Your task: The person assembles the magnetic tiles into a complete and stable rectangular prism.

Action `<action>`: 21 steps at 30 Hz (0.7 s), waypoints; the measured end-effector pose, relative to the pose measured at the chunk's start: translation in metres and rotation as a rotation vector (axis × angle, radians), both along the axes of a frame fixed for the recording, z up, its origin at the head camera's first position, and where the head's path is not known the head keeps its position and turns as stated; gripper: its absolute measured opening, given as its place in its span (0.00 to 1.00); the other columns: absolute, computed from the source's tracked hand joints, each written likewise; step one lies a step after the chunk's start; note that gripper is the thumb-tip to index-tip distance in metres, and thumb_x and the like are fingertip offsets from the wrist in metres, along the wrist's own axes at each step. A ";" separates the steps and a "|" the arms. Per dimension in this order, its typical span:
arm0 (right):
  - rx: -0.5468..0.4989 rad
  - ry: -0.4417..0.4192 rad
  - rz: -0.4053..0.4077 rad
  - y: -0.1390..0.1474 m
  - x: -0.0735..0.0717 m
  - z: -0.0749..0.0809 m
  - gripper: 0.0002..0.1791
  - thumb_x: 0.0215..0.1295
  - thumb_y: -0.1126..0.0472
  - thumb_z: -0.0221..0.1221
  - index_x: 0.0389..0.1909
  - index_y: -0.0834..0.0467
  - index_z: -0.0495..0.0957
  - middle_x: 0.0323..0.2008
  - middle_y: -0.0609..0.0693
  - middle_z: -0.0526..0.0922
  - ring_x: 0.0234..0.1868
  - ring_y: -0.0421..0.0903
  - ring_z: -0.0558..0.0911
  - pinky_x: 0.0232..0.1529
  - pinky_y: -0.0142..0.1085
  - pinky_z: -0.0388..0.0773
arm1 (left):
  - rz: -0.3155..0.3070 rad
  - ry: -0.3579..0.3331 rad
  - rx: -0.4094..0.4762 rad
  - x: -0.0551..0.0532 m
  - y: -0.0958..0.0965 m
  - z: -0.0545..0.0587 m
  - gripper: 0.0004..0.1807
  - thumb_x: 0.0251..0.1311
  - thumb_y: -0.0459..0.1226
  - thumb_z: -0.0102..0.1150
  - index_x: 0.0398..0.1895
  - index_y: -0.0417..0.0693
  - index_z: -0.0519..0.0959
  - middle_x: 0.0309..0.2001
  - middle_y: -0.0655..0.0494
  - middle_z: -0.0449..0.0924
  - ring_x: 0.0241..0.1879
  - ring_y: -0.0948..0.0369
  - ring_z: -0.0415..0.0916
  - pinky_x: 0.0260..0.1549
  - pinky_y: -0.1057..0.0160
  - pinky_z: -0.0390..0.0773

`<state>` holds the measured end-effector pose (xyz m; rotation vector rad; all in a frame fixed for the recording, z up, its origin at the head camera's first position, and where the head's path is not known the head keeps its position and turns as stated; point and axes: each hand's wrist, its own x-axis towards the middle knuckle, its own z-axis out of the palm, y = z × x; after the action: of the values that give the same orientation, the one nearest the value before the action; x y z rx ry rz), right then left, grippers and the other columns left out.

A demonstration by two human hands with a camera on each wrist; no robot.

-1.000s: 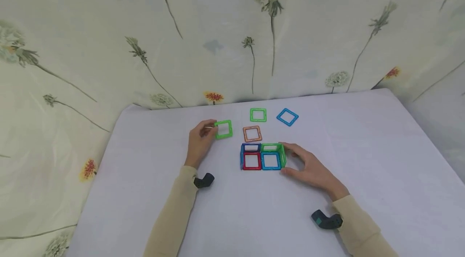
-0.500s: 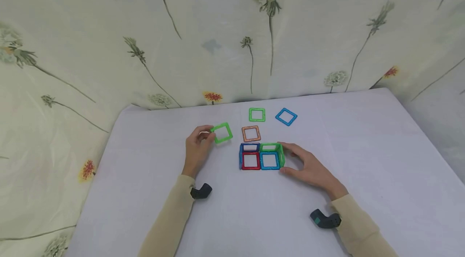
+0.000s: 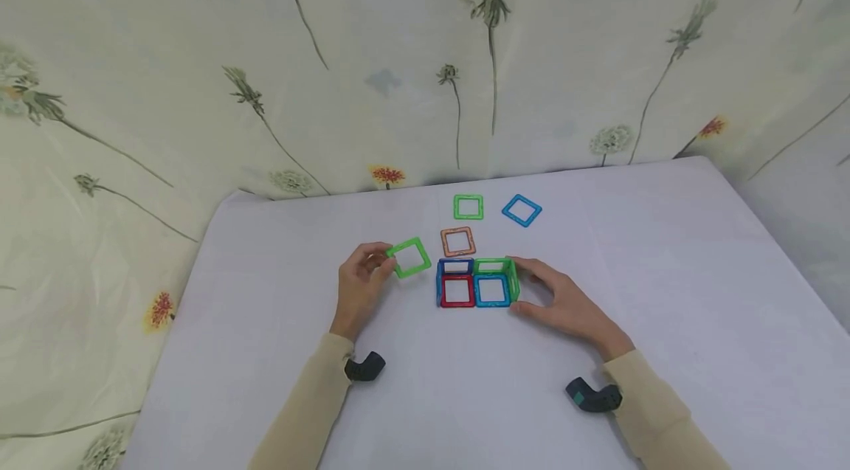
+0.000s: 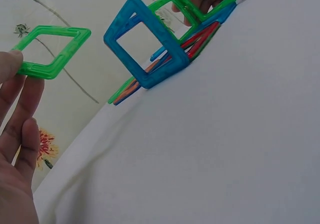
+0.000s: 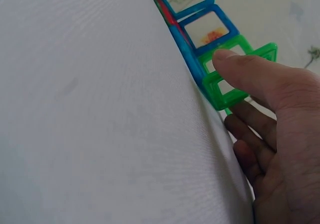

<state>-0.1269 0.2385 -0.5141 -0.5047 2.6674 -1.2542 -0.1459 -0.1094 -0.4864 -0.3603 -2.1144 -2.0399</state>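
Observation:
My left hand [image 3: 361, 289] pinches a green square magnetic tile [image 3: 409, 257] by one corner, between thumb and fingers. That tile [image 4: 52, 52] is off the table and tilted, apart from the other pieces. To its right stands a small structure of magnetic tiles: a red tile [image 3: 458, 302] and a light blue tile [image 3: 492, 302] lie flat as its base. Upright tiles line its left, back and right sides; the blue left one [image 4: 145, 43] faces my left wrist view. My right hand [image 3: 571, 304] grips the upright green tile [image 3: 514, 280] at the right end, thumb in front, fingers behind.
Behind the structure an orange tile [image 3: 458, 254], another green tile [image 3: 468, 217] and a blue tile [image 3: 522, 210], turned like a diamond, lie flat on the white table [image 3: 465, 389]. A flower-printed curtain [image 3: 372, 49] hangs along the table's back edge.
My left hand has drawn a little toward the front with its green tile, which has turned and tilted. The right hand keeps its place at the structure.

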 end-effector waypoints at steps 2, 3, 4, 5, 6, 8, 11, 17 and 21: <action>0.002 0.000 -0.002 0.000 0.000 0.000 0.39 0.53 0.39 0.64 0.66 0.30 0.58 0.65 0.45 0.67 0.63 0.51 0.68 0.60 0.56 0.69 | -0.008 0.010 0.001 0.004 0.001 0.000 0.14 0.58 0.30 0.61 0.47 0.36 0.75 0.40 0.58 0.77 0.38 0.65 0.77 0.43 0.73 0.75; 0.000 0.002 -0.002 0.000 0.000 0.000 0.39 0.53 0.40 0.64 0.66 0.30 0.58 0.65 0.45 0.67 0.62 0.51 0.68 0.60 0.55 0.69 | -0.012 0.018 0.005 0.005 0.001 0.000 0.14 0.58 0.29 0.61 0.47 0.35 0.75 0.40 0.57 0.77 0.38 0.65 0.77 0.43 0.73 0.75; -0.001 0.004 -0.001 0.001 -0.001 -0.001 0.39 0.53 0.40 0.65 0.66 0.30 0.58 0.65 0.45 0.67 0.62 0.51 0.68 0.60 0.55 0.69 | -0.017 0.025 0.006 0.006 0.001 0.001 0.14 0.58 0.29 0.61 0.47 0.35 0.75 0.40 0.56 0.77 0.38 0.65 0.77 0.43 0.73 0.75; -0.001 0.006 0.000 0.001 -0.001 0.000 0.39 0.53 0.40 0.65 0.66 0.30 0.58 0.65 0.44 0.68 0.62 0.51 0.69 0.60 0.55 0.70 | -0.020 0.030 0.009 0.008 0.002 0.000 0.14 0.58 0.29 0.60 0.47 0.35 0.75 0.40 0.55 0.77 0.37 0.65 0.77 0.43 0.73 0.75; 0.001 0.004 -0.002 0.001 -0.001 0.000 0.39 0.53 0.40 0.65 0.66 0.29 0.58 0.64 0.44 0.68 0.62 0.51 0.69 0.60 0.56 0.70 | -0.024 0.036 0.015 0.009 0.002 0.001 0.14 0.58 0.28 0.60 0.47 0.35 0.75 0.39 0.54 0.77 0.37 0.65 0.77 0.43 0.73 0.76; -0.001 0.000 -0.002 0.001 -0.001 0.001 0.39 0.53 0.40 0.65 0.66 0.30 0.58 0.64 0.45 0.68 0.62 0.51 0.69 0.60 0.56 0.70 | -0.026 0.046 0.018 0.011 0.003 0.001 0.14 0.57 0.27 0.60 0.47 0.35 0.75 0.39 0.54 0.77 0.36 0.66 0.77 0.43 0.72 0.76; -0.001 -0.009 -0.004 0.000 0.001 0.002 0.40 0.53 0.39 0.64 0.67 0.31 0.59 0.65 0.46 0.68 0.62 0.52 0.68 0.60 0.56 0.70 | -0.036 0.058 0.011 0.017 0.006 0.001 0.13 0.57 0.26 0.60 0.46 0.34 0.75 0.38 0.57 0.77 0.36 0.67 0.77 0.44 0.73 0.76; 0.003 -0.003 -0.009 0.000 0.001 0.000 0.40 0.53 0.39 0.64 0.67 0.31 0.59 0.65 0.46 0.68 0.62 0.52 0.68 0.59 0.56 0.70 | -0.071 0.110 -0.015 0.028 0.011 0.000 0.13 0.56 0.23 0.59 0.45 0.33 0.75 0.38 0.58 0.78 0.37 0.68 0.75 0.44 0.74 0.76; 0.011 0.000 -0.006 0.001 0.000 -0.002 0.40 0.53 0.38 0.64 0.67 0.31 0.58 0.65 0.46 0.68 0.62 0.51 0.68 0.59 0.56 0.70 | -0.098 0.151 -0.056 0.036 0.014 0.000 0.12 0.55 0.23 0.59 0.44 0.34 0.75 0.39 0.53 0.78 0.37 0.68 0.74 0.44 0.72 0.76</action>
<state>-0.1268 0.2391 -0.5161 -0.4960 2.6758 -1.2405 -0.1104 -0.0953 -0.4865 -0.6173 -2.1040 -1.9394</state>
